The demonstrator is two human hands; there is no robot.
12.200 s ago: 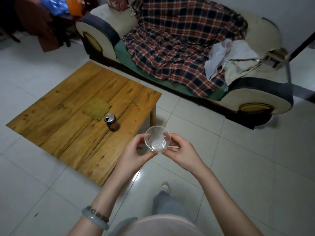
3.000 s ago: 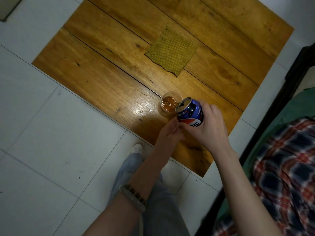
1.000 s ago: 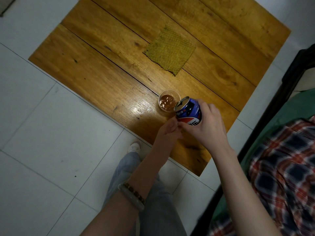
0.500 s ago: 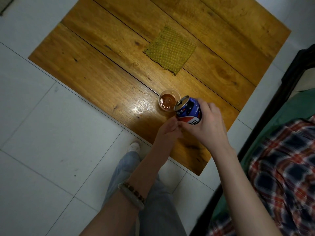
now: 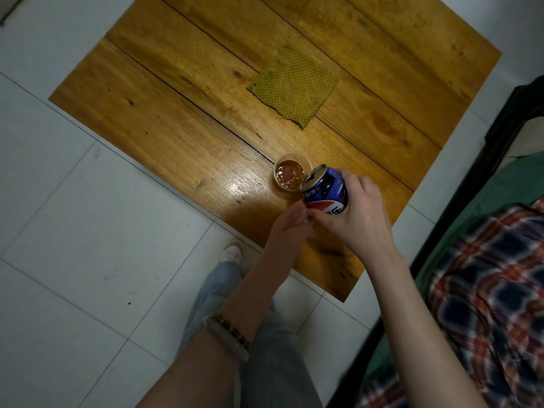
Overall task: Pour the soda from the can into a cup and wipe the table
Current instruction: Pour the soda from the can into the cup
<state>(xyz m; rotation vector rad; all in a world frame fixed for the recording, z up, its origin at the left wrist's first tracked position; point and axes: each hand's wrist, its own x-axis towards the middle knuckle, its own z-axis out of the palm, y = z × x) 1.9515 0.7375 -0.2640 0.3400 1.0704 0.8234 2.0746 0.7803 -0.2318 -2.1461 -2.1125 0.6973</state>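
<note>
A clear plastic cup (image 5: 292, 175) stands on the low wooden table (image 5: 176, 119) near its front edge, with brown foamy soda inside. My right hand (image 5: 360, 219) grips a blue soda can (image 5: 325, 189), tilted with its open top over the cup's right rim. My left hand (image 5: 290, 222) reaches in from below, its fingers fairly straight and their tips just under the can, beside my right thumb. Whether they touch the cup is hidden. A square yellow-green cloth (image 5: 294, 85) lies flat on the table behind the cup.
A white tiled floor (image 5: 88, 231) surrounds the table. A sofa with a dark frame and a plaid blanket (image 5: 488, 290) stands close on the right. My leg in light jeans and a white shoe (image 5: 231, 253) are at the table's front edge.
Over the last three seconds the soda in the cup has risen and foamed. In the last second the can and both hands have barely moved.
</note>
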